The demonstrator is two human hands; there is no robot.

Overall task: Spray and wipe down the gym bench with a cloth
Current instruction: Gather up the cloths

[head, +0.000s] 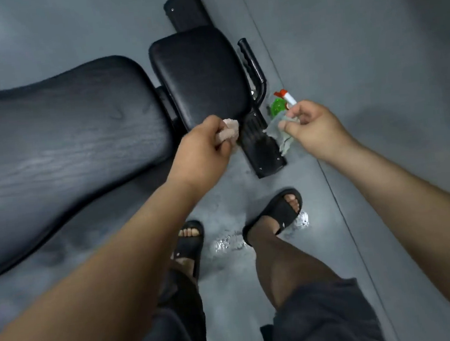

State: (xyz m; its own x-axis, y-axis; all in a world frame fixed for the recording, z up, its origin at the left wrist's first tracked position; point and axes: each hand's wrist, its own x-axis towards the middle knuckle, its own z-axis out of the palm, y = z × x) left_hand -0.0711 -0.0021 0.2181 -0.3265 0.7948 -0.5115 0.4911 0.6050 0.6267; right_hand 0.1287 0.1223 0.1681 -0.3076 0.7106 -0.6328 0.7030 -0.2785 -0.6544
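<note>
The black padded gym bench has a long back pad point(58, 137) on the left and a smaller seat pad point(198, 74) at centre. My left hand point(202, 150) grips a bunched pale pink cloth point(228, 131) at the near edge of the seat pad. My right hand point(313, 128) pinches a thin grey-green cloth point(276, 131) that hangs over the bench's black foot bar point(260, 145). A green spray bottle point(280, 104) with a red and white nozzle stands on the floor just beyond my right hand, partly hidden by it.
The bench handle point(252, 66) curves up to the right of the seat pad. My feet in black sandals point(275, 215) stand on the grey floor, with wet shiny patches point(225, 243) between them. A floor seam point(339, 195) runs diagonally on the right.
</note>
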